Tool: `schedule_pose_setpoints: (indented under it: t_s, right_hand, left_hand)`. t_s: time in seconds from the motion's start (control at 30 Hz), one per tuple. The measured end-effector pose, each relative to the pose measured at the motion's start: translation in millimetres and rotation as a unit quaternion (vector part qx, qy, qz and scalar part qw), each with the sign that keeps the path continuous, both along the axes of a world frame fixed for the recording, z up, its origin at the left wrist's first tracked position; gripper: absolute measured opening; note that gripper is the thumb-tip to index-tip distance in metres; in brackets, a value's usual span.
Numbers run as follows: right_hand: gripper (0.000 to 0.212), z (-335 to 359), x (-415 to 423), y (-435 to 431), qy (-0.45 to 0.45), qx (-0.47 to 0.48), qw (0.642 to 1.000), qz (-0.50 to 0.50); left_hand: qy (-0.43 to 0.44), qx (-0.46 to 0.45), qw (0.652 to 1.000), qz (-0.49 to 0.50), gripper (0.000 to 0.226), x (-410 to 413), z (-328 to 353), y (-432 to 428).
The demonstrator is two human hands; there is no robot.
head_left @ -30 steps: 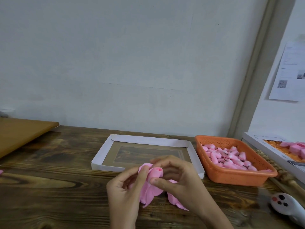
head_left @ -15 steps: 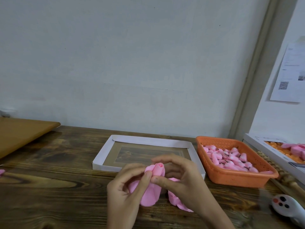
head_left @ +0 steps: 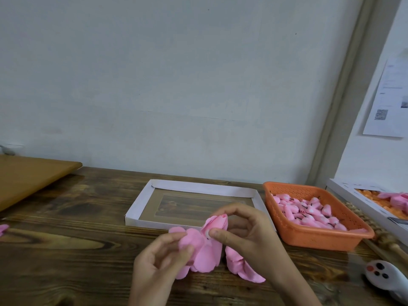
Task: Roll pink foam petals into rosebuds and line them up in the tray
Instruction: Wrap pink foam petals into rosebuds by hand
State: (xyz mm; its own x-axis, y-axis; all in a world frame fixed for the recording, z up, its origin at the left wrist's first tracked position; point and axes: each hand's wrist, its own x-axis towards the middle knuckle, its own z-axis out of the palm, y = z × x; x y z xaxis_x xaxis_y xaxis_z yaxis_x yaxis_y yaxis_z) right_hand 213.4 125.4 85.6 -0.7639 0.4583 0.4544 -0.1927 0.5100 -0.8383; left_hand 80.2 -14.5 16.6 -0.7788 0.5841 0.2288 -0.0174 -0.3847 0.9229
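Since a second ago the petals (head_left: pixel 205 250) have fanned open. Left hand (head_left: pixel 159 266) and right hand (head_left: pixel 249 237) each pinch them above the table (head_left: pixel 66 250), before one empty tray (head_left: pixel 141 208) and one basket (head_left: pixel 318 235).

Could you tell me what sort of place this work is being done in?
Probably a small craft workbench: a dark wooden table against a plain wall, an orange basket of pink foam pieces, a shallow white tray, and both hands rolling pink petals.
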Motion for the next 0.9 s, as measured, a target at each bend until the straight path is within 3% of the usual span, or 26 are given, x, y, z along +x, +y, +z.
schedule_pose_setpoints:
  t_s: [0.1, 0.23, 0.3, 0.63, 0.9]
  right_hand:
    - [0.023, 0.4, 0.4, -1.1, -0.006, 0.003, 1.000, 0.000]
    - [0.021, 1.3, 0.1, -3.2, -0.025, 0.034, 0.999, 0.013]
    - [0.020, 2.8, -0.4, -5.2, -0.033, 0.061, 0.997, 0.016]
    - [0.018, 11.8, -5.2, -13.4, -0.026, 0.163, 0.986, 0.004]
    - [0.019, 15.6, -3.2, -17.0, -0.032, 0.139, 0.990, 0.000]
  left_hand:
    - [-0.070, 0.033, 0.996, 0.044, 0.048, 0.3, -5.4, 2.4]
    - [-0.088, 0.064, 0.990, 0.088, 0.046, 6.9, -3.8, 7.8]
    - [-0.067, 0.072, 0.988, 0.119, 0.048, 12.1, -2.9, 10.2]
    - [0.079, 0.138, 0.972, 0.173, 0.003, 33.0, 21.5, 12.6]
    - [0.158, 0.111, 0.966, 0.172, 0.014, 29.5, 18.0, 9.1]
